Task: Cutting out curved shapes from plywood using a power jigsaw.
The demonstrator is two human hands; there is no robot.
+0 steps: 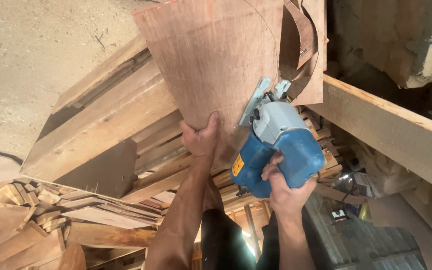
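Note:
A thin reddish-brown plywood sheet (211, 55) lies on a stack of timber, with a curved pencil line drawn across it. My left hand (201, 137) grips the sheet's near edge, thumb on top. My right hand (286, 192) is closed around the handle of a blue and grey jigsaw (276, 150). The saw's metal base plate (256, 100) rests on the sheet's right side, next to a curved cut. A curled offcut strip (301, 35) hangs beyond the cut at the upper right.
Thick boards (106, 120) support the sheet on the left. A heavy wooden beam (386, 130) runs along the right. Several loose wood scraps (41, 210) pile at the lower left. Sawdust-covered floor (36, 55) shows at the upper left.

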